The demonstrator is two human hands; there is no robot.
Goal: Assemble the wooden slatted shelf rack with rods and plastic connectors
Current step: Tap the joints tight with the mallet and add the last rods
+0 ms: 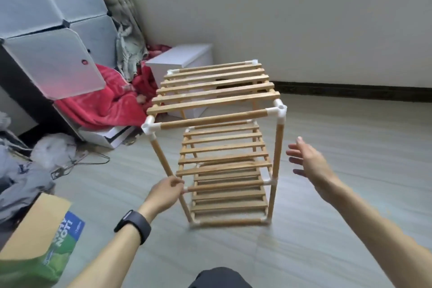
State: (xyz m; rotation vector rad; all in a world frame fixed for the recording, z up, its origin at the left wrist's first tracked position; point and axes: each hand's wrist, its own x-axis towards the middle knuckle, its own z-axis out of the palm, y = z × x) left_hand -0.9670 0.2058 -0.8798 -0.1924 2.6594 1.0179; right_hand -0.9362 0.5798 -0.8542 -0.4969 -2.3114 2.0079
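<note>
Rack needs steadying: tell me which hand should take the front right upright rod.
Right. The right hand is open and empty beside the front right wooden upright rod, not touching it; the left hand grips the front left wooden upright at the middle tier.

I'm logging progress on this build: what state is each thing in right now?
shelf rack: upright on the floor, three slatted tiers in place.
left hand: grips the rack's near left post at the middle tier.
right hand: open, apart from the rack.
cabinet door: hanging open, tilted.
red blanket: crumpled.
</note>
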